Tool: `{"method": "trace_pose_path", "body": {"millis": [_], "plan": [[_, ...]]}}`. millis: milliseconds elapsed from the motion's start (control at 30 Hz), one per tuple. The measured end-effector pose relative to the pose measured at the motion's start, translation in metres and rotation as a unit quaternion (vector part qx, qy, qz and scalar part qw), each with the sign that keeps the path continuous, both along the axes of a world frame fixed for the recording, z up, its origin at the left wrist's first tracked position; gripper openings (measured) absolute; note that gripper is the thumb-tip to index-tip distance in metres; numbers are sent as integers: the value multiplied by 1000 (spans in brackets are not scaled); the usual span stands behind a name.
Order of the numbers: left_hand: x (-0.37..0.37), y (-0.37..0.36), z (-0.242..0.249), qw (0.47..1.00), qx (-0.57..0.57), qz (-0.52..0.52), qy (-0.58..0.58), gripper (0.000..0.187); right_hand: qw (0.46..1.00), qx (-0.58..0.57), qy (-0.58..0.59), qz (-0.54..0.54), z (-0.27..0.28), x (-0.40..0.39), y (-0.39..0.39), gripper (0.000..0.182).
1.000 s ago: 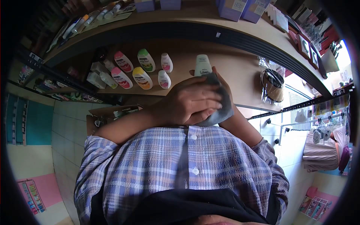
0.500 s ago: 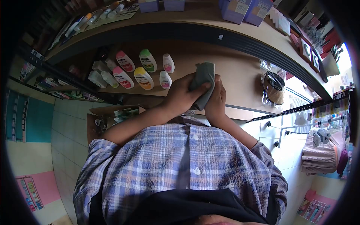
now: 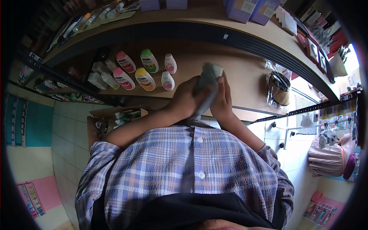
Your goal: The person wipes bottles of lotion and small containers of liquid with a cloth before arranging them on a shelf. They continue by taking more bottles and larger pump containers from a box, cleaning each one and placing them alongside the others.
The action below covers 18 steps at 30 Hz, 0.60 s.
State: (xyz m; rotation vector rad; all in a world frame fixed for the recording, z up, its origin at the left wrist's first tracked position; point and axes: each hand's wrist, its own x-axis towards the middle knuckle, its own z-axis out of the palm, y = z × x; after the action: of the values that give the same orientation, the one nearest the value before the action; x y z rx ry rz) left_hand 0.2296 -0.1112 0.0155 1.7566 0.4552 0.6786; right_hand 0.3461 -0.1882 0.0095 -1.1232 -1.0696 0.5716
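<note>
In front of my chest, my left hand (image 3: 187, 97) is closed around a grey-green cloth (image 3: 207, 82), which is smeared by motion. The cloth hangs down past the fingers toward my shirt. My right hand (image 3: 221, 101) grips a pale item (image 3: 217, 70) whose top end shows beside the cloth; the rest of it is hidden, and I cannot tell its kind. Both hands are close together, over the front edge of a wooden shelf (image 3: 241, 82). Left of them stand a small white bottle with pink print (image 3: 168, 81) and a yellow-labelled bottle (image 3: 145, 79).
More bottles, including a green one (image 3: 149, 61), stand in rows at the left. A bagged black-and-tan item (image 3: 279, 88) lies at the shelf's right. The upper shelf's dark edge (image 3: 172, 32) crosses above my hands. An open cardboard box (image 3: 93, 126) is below left.
The cloth has shifted and blurred against the pale item, whose top end shows more now. My hands stay in nearly the same place. The view has moved slightly.
</note>
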Motion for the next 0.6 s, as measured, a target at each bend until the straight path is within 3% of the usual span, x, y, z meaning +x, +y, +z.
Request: {"method": "trace_pose_path", "body": {"millis": [100,167,233,267,400,433,467,600], "plan": [[0,0,11,1000,16,-9,-4,43,999,0,-41,15,0,3,1,45],[-2,14,8,1000,-4,-28,14,43,996,-26,36,75,4,2,0,49],[-3,31,-9,954,283,-69,-66,46,998,-15,-26,57,-1,3,2,51],[-2,31,-13,955,281,-69,-65,46,995,-4,-87,40,-3,3,2,53],[5,17,1,995,7,-102,3,45,997,-1,-75,17,5,3,1,54],[4,10,16,989,-85,-107,46,43,1000,-8,-3,14,2,11,3,54],[0,6,35,953,-248,-161,71,44,997,-16,70,11,-1,16,4,54],[-2,6,12,940,-272,-195,66,46,988,30,150,-9,17,23,7,53]]}}
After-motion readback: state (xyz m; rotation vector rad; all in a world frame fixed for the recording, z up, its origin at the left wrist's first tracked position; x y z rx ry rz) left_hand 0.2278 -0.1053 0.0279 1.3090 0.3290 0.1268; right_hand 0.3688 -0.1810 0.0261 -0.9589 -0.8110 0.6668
